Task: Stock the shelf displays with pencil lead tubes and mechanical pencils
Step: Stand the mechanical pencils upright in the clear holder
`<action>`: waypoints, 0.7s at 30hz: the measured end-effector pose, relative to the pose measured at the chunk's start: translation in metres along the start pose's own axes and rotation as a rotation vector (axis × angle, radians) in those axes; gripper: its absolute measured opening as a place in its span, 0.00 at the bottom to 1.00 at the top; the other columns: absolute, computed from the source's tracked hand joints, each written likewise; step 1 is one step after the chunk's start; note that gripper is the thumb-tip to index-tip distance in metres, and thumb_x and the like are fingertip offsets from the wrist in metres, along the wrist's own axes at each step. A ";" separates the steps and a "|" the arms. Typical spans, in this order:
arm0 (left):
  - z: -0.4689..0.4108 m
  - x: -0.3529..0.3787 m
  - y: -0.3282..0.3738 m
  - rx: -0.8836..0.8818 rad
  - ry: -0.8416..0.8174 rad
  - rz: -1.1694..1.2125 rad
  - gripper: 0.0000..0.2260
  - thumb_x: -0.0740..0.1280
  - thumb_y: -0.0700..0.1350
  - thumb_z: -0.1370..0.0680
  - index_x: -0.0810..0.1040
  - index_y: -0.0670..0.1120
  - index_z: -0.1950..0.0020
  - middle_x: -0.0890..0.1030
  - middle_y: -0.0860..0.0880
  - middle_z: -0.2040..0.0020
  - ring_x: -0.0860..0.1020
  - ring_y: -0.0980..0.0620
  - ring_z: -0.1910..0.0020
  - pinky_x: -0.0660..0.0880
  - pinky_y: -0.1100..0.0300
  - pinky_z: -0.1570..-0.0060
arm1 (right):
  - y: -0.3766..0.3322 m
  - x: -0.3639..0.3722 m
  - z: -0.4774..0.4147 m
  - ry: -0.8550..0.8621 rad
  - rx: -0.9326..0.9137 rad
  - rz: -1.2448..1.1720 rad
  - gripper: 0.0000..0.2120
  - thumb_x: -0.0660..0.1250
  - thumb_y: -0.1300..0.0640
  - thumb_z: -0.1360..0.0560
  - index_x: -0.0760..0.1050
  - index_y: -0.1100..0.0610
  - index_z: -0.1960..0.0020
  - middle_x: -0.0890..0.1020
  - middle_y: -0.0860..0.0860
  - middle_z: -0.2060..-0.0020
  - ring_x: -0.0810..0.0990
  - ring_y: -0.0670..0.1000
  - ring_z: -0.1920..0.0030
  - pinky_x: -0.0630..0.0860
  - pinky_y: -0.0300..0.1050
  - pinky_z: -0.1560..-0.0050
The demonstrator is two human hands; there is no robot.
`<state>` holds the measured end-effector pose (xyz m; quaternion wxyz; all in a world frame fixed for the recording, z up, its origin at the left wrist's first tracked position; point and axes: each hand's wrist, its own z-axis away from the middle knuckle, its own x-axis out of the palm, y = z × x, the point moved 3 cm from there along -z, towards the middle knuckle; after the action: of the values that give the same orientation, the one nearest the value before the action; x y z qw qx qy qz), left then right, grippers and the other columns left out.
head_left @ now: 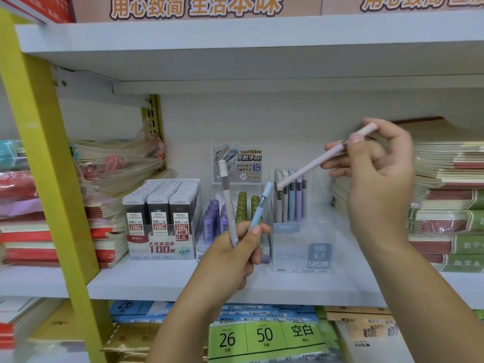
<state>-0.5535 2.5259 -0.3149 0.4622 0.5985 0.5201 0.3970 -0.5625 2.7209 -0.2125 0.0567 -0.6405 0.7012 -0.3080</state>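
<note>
Right hand [379,179] pinches the pink mechanical pencil [314,165] by its top end, tip at the clear pencil box [301,247]. Left hand [230,255] grips two more pencils [227,197]. Probably light, stiff and slippery, so hold the middle.

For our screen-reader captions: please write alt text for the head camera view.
A right hand holds a pink mechanical pencil slanted toward a clear pencil display, while the left hand grips a grey pencil and a blue pencil. Lead tube displays stand left of it on the white shelf.
</note>
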 end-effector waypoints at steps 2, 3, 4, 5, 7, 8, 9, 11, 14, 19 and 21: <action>0.000 0.000 0.000 0.000 0.006 -0.007 0.11 0.60 0.53 0.17 0.83 0.58 0.49 0.73 0.54 0.69 0.62 0.58 0.76 0.60 0.67 0.77 | -0.002 -0.004 -0.001 0.055 -0.074 0.033 0.06 0.60 0.58 0.19 0.68 0.49 0.43 0.84 0.52 0.59 0.84 0.51 0.59 0.78 0.40 0.61; 0.000 0.000 -0.001 0.000 0.007 -0.009 0.11 0.60 0.53 0.17 0.83 0.58 0.49 0.73 0.54 0.69 0.62 0.57 0.75 0.60 0.67 0.77 | -0.001 -0.005 -0.002 0.053 -0.093 0.065 0.07 0.60 0.58 0.20 0.68 0.48 0.44 0.84 0.50 0.60 0.84 0.50 0.58 0.78 0.40 0.60; 0.000 0.000 -0.001 -0.002 0.009 -0.008 0.11 0.60 0.53 0.17 0.83 0.58 0.50 0.73 0.54 0.69 0.62 0.57 0.75 0.61 0.67 0.77 | 0.000 -0.005 -0.003 0.014 -0.099 0.124 0.07 0.60 0.57 0.20 0.68 0.46 0.44 0.84 0.48 0.60 0.84 0.48 0.57 0.78 0.41 0.60; -0.001 0.001 -0.001 -0.003 0.011 -0.004 0.11 0.61 0.53 0.17 0.83 0.58 0.50 0.73 0.53 0.69 0.63 0.57 0.75 0.61 0.67 0.77 | 0.003 -0.004 -0.004 -0.056 -0.094 0.212 0.08 0.61 0.56 0.20 0.68 0.44 0.46 0.83 0.47 0.60 0.84 0.48 0.56 0.79 0.43 0.60; 0.000 0.002 -0.002 -0.008 0.015 0.002 0.11 0.61 0.53 0.17 0.83 0.59 0.50 0.73 0.53 0.69 0.64 0.58 0.76 0.61 0.67 0.77 | 0.015 -0.001 -0.004 -0.219 -0.042 0.400 0.09 0.62 0.55 0.21 0.69 0.40 0.48 0.83 0.47 0.59 0.83 0.48 0.57 0.81 0.51 0.57; 0.000 0.003 -0.002 -0.010 0.017 0.004 0.11 0.61 0.53 0.17 0.83 0.59 0.50 0.73 0.53 0.69 0.65 0.59 0.76 0.61 0.67 0.77 | 0.021 0.000 -0.002 -0.276 -0.009 0.462 0.11 0.63 0.56 0.22 0.69 0.38 0.49 0.83 0.47 0.58 0.83 0.48 0.57 0.80 0.55 0.56; 0.000 0.003 -0.002 -0.012 0.016 0.005 0.11 0.61 0.53 0.17 0.83 0.59 0.50 0.73 0.53 0.68 0.65 0.59 0.76 0.61 0.67 0.77 | 0.026 0.000 -0.001 -0.315 0.017 0.494 0.12 0.63 0.56 0.22 0.69 0.38 0.50 0.82 0.46 0.58 0.82 0.47 0.58 0.80 0.57 0.56; 0.000 0.003 -0.002 -0.010 0.012 0.009 0.11 0.61 0.53 0.17 0.83 0.59 0.50 0.73 0.53 0.68 0.64 0.59 0.76 0.61 0.67 0.77 | 0.031 0.003 0.003 -0.365 0.037 0.513 0.11 0.64 0.56 0.22 0.70 0.39 0.50 0.83 0.45 0.59 0.83 0.46 0.58 0.81 0.57 0.56; -0.001 0.003 -0.002 -0.011 0.015 0.014 0.11 0.61 0.53 0.17 0.83 0.59 0.49 0.73 0.53 0.68 0.64 0.59 0.76 0.61 0.67 0.77 | 0.037 0.007 0.006 -0.452 0.038 0.576 0.09 0.65 0.55 0.23 0.70 0.41 0.49 0.82 0.45 0.60 0.82 0.46 0.58 0.80 0.55 0.54; -0.001 0.003 -0.003 -0.013 0.007 0.020 0.11 0.61 0.53 0.17 0.83 0.58 0.49 0.73 0.53 0.68 0.63 0.58 0.75 0.61 0.66 0.77 | 0.042 0.009 0.007 -0.527 0.018 0.654 0.07 0.65 0.55 0.22 0.69 0.45 0.48 0.82 0.48 0.62 0.82 0.51 0.60 0.79 0.57 0.56; -0.001 0.002 -0.003 -0.013 0.007 0.026 0.11 0.61 0.53 0.17 0.83 0.58 0.49 0.73 0.53 0.68 0.63 0.58 0.76 0.61 0.66 0.77 | 0.041 0.009 0.007 -0.528 -0.004 0.658 0.10 0.65 0.55 0.22 0.66 0.43 0.47 0.82 0.49 0.63 0.82 0.52 0.62 0.79 0.57 0.58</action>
<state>-0.5545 2.5283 -0.3175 0.4591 0.6009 0.5113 0.4081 -0.5965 2.7097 -0.2363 0.3284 -0.4397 0.8302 -0.0974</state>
